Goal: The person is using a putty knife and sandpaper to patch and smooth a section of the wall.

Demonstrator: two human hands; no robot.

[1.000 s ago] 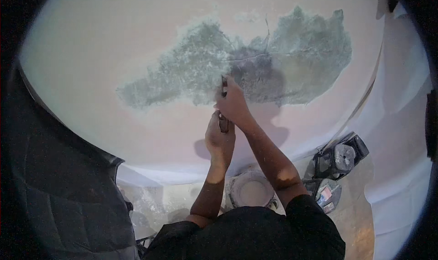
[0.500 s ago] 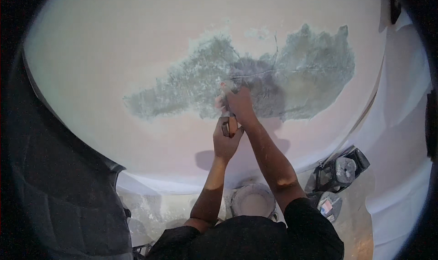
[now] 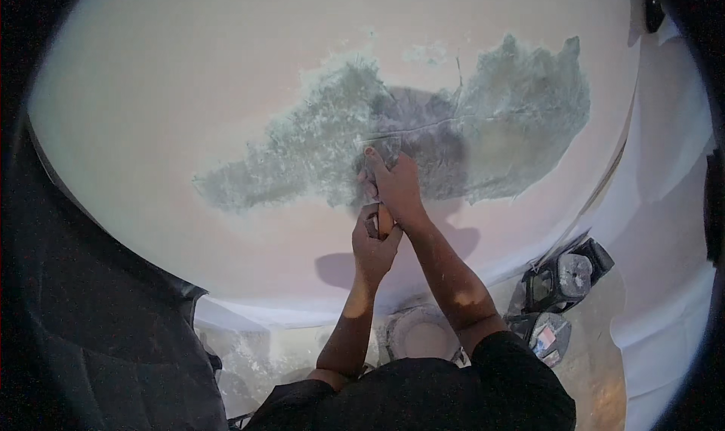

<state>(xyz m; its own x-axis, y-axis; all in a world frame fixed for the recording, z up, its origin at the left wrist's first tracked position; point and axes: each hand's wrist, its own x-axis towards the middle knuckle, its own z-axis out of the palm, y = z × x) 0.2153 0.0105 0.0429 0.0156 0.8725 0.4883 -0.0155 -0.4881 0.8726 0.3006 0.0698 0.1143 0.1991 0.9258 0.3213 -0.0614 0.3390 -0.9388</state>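
Against the wall, my hands are on a scraper (image 3: 386, 219) with an orange-brown handle; its grey blade edge shows faintly above my fingers. My left hand (image 3: 371, 251) is closed around the handle, the lower of the two. Just above it, my right hand (image 3: 400, 189) is closed on the upper part of the tool, thumb pointing up along it. Much of the blade is hidden by my fingers and a shadow. Behind the tool lies a rough grey bare patch (image 3: 521, 129) in the pale pink wall (image 3: 196, 76), crossed by a thin crack.
Below the wall, a round bucket (image 3: 424, 340) stands on the floor close to my body. To the right are a dark stool (image 3: 551, 284) and a tray-like thing (image 3: 547, 339) with small items. Black sheeting (image 3: 98, 295) hangs at left, white sheeting (image 3: 657, 265) at right.
Both hands and the scraper have shifted slightly down the wall, the blade edge now showing a little lower. The grip is the same. The view has tilted slightly.
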